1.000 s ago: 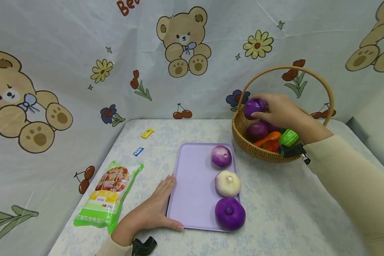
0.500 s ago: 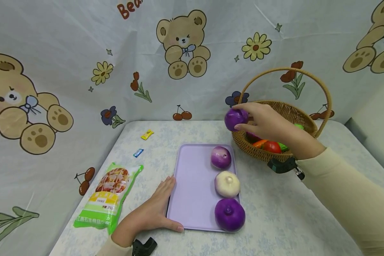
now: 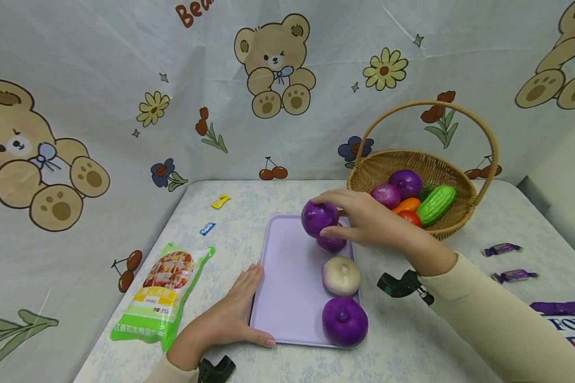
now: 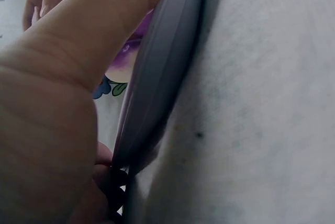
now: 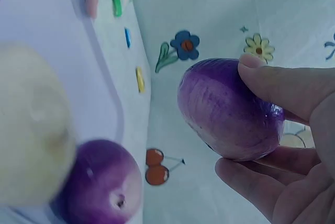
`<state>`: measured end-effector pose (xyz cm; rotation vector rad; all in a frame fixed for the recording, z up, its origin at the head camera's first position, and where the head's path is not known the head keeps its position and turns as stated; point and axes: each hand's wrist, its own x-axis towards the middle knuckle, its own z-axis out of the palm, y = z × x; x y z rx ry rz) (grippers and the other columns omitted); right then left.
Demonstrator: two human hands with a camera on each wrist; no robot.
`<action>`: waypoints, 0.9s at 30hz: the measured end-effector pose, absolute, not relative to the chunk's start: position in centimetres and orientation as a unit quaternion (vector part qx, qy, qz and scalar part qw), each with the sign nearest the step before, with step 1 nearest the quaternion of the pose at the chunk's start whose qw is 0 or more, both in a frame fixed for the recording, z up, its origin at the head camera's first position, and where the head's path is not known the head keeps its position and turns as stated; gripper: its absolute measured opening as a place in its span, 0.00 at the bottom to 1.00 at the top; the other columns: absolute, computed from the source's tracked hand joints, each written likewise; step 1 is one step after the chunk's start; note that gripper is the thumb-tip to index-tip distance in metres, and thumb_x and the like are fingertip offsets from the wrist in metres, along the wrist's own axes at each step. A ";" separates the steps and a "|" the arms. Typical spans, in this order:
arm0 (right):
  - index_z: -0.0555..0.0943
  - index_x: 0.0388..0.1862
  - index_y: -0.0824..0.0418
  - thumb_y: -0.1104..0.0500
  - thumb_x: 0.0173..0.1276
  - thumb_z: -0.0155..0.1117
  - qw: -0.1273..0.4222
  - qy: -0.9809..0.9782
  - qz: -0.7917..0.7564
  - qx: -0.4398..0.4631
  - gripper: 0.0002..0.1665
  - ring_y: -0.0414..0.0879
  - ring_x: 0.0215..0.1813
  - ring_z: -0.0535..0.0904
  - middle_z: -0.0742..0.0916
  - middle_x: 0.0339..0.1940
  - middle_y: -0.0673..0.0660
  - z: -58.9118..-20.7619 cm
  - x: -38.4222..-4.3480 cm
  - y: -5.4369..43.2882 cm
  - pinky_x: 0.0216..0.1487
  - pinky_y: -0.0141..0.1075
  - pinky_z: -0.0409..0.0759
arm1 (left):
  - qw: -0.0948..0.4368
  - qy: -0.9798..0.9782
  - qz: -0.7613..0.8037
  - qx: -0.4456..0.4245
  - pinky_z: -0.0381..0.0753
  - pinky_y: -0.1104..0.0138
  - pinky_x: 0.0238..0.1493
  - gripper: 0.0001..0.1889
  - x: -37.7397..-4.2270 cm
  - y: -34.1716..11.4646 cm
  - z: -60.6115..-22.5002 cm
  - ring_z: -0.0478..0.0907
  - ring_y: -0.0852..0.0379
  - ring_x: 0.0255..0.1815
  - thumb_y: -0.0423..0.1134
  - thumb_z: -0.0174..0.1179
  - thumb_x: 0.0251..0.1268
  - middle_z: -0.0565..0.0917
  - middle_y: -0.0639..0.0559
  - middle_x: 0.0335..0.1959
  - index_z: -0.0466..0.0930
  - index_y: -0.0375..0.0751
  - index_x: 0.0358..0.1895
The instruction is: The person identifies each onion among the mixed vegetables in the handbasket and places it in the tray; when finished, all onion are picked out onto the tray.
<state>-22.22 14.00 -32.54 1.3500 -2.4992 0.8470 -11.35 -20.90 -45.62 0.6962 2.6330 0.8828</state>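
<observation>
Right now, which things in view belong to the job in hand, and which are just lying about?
Apparently in use:
purple onion, held by the right hand
lilac tray, left hand at its edge
three other onions
wicker basket

Just lying about:
green food bag
yellow candy
blue candy
two purple candies
FOX'S packet

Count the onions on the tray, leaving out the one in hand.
3, along the right side of the tray: the far onion, partly hidden by the held onion; the white onion in the middle; and the near onion.
</observation>
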 end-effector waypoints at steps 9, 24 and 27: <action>0.80 0.69 0.61 0.53 0.66 0.81 0.049 -0.815 0.319 0.481 0.35 0.51 0.67 0.79 0.84 0.66 0.55 -34.9 -19.2 11.8 0.66 0.48 0.79 | 0.135 0.912 0.301 0.244 0.36 0.49 0.81 0.81 -11.4 -20.8 -45.6 0.31 0.46 0.85 0.77 0.77 0.40 0.37 0.41 0.87 0.36 0.34 0.86; 0.80 0.68 0.57 0.47 0.67 0.79 -0.033 -0.805 0.324 0.496 0.34 0.44 0.68 0.77 0.84 0.65 0.49 -38.0 -16.5 10.0 0.70 0.44 0.75 | 0.135 0.908 0.307 0.250 0.37 0.48 0.81 0.80 -11.3 -20.9 -45.5 0.31 0.45 0.85 0.76 0.77 0.41 0.38 0.40 0.87 0.36 0.34 0.86; 0.81 0.68 0.54 0.45 0.68 0.78 -0.052 -0.805 0.320 0.497 0.34 0.42 0.67 0.78 0.84 0.65 0.47 -38.3 -16.2 9.8 0.69 0.44 0.76 | 0.136 0.909 0.305 0.250 0.37 0.48 0.81 0.80 -11.3 -20.9 -45.5 0.31 0.45 0.85 0.76 0.77 0.41 0.38 0.41 0.87 0.36 0.34 0.86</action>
